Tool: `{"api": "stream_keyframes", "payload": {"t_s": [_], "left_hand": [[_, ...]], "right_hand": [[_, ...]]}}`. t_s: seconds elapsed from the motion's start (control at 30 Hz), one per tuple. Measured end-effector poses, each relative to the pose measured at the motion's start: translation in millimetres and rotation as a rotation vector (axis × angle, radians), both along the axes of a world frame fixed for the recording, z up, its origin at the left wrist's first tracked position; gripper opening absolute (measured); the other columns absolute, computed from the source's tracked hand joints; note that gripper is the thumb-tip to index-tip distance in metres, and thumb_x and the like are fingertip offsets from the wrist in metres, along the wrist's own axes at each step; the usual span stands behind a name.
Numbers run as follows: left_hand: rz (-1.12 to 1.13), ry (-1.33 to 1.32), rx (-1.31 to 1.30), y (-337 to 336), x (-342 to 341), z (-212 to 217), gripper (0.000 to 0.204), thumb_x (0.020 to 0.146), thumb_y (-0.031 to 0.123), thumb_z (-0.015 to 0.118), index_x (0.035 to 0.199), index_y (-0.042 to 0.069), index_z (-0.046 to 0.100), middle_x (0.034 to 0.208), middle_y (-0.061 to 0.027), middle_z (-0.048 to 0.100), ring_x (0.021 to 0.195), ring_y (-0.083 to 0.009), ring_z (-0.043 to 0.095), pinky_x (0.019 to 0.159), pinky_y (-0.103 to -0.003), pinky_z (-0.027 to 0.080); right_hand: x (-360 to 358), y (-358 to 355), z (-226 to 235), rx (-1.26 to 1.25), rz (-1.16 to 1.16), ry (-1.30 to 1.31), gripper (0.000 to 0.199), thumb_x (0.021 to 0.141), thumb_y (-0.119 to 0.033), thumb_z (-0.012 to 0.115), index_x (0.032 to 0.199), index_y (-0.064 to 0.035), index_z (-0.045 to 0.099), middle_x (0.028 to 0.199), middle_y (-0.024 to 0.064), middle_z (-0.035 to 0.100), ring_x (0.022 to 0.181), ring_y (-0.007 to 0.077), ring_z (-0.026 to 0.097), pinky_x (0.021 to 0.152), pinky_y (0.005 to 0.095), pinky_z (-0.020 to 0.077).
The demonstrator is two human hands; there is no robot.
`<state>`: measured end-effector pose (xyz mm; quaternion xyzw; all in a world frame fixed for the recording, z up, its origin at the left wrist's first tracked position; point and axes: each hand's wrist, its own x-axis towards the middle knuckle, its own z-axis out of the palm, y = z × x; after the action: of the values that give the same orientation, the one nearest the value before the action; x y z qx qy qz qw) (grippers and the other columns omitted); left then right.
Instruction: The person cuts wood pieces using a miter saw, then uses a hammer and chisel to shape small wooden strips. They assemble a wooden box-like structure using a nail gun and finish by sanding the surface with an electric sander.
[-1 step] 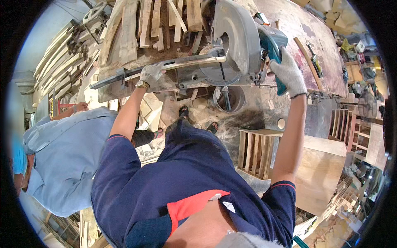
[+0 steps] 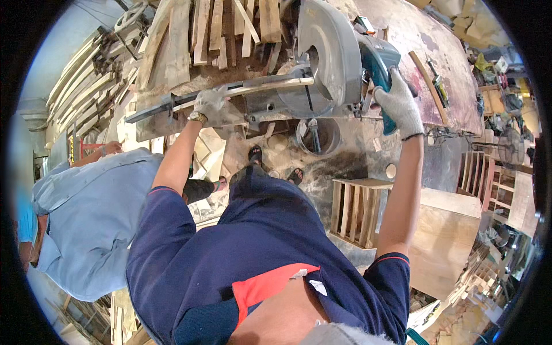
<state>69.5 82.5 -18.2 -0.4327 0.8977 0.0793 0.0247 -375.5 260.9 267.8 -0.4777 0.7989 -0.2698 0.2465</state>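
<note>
A long bench (image 2: 443,75) with a worn reddish top runs across the upper part of the view, and rough planks (image 2: 207,29) lie piled at its far left end. On the bench stands a mitre saw (image 2: 328,63), its grey blade guard tipped down toward a thin wooden strip (image 2: 259,87) that lies along the saw's fence, reaching leftward from under the guard. At the left a second person in a pale blue shirt (image 2: 92,218) bends beside the bench, one hand on a red-handled thing near the wall. A slatted wooden crate (image 2: 356,210) stands on the dusty floor below the saw, just beside a plain plywood box (image 2: 445,241). The right hand (image 2: 399,106), in a grey knit glove, is closed around the saw's teal handle (image 2: 379,69). The left hand (image 2: 208,102), gloved the same and with a watch at the wrist, presses down flat on the strip to the left of the blade, fingers curled over it. A curved wooden piece (image 2: 428,86) lies on the bench just right of the right hand.
</note>
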Motion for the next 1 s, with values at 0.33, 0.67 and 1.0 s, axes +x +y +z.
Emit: {"api": "stream_keyframes", "payload": {"t_s": [0.33,0.67,1.0], "left_hand": [[0.036,-0.102,-0.049,-10.1,-6.0,-4.6,0.045,0.099,0.045,0.058,0.132,0.014,0.060,0.091,-0.0161,0.073,0.087,-0.0357,0.071,0.077,-0.049,0.053],[0.051,-0.083,-0.077,-7.9,-5.5,-11.6,0.044,0.098,0.042,0.060,0.132,0.013,0.060,0.107,-0.0149,0.073,0.100,-0.0338,0.070,0.087,-0.047,0.052],[0.222,0.219,-0.093,77.3,10.7,16.1,0.036,0.088,0.032,0.066,0.114,0.007,0.062,0.099,-0.0205,0.072,0.095,-0.0401,0.069,0.085,-0.053,0.052]], "right_hand": [[17.2,48.3,-102.6,-0.018,-0.139,0.106,0.062,0.076,-0.010,0.072,0.134,-0.0005,0.054,0.096,0.0223,0.072,0.091,0.0381,0.073,0.084,0.0429,0.0551],[12.6,69.2,-197.7,-0.163,-0.136,0.085,0.073,0.073,-0.009,0.074,0.142,-0.0127,0.049,0.096,0.0229,0.071,0.089,0.0432,0.071,0.077,0.0472,0.0558],[-12.4,12.2,-26.8,-0.050,0.134,0.168,0.050,0.086,-0.023,0.066,0.130,-0.0021,0.052,0.099,0.0289,0.071,0.099,0.0446,0.071,0.081,0.0511,0.0552]]}}
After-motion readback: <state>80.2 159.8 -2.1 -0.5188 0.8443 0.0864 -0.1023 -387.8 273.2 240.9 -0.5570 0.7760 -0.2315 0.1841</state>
